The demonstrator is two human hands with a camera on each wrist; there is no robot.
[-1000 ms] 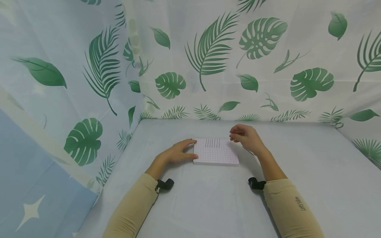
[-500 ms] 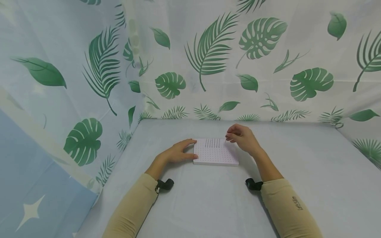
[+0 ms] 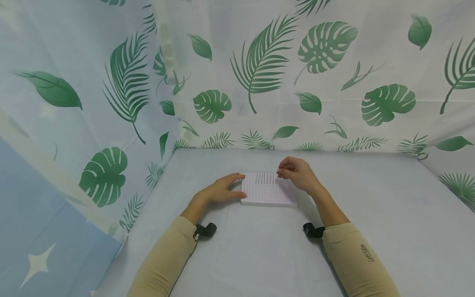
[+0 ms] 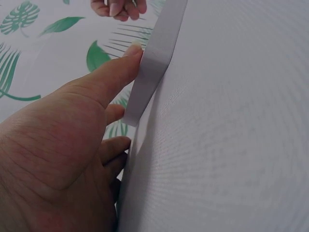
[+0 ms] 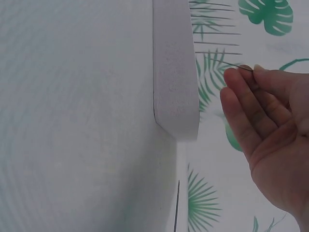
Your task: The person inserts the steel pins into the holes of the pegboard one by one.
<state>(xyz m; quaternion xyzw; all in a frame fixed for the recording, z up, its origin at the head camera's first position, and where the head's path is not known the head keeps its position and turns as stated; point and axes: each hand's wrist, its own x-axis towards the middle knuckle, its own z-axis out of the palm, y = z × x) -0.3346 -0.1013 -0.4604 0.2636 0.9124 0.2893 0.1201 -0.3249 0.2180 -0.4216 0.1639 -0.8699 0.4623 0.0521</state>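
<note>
A flat white pegboard [image 3: 268, 199] with a grid of small holes lies on the table. Several thin dark needles [image 5: 219, 33] stand upright in a row towards its far side. My left hand [image 3: 218, 191] rests at the board's left edge, thumb and fingers spread and touching it; in the left wrist view the thumb [image 4: 108, 79] lies against the rim. Above the board's far right part, my right hand [image 3: 299, 176] pinches one needle [image 5: 232, 65] between thumb and fingertips. That needle tilts slightly beside the row's right end. Whether its lower tip touches a hole cannot be told.
A pale cloth [image 3: 252, 247] covers the table. One thin dark rod [image 5: 176, 208] lies right of the board in the right wrist view. Leaf-printed curtains [image 3: 259, 74] hang behind and at the left. Each forearm carries a black camera mount [image 3: 313, 231].
My right hand has moved left and slightly down with the pinched needle, from the board's far right corner to beside the upright row. The left hand and the board have stayed in place.
</note>
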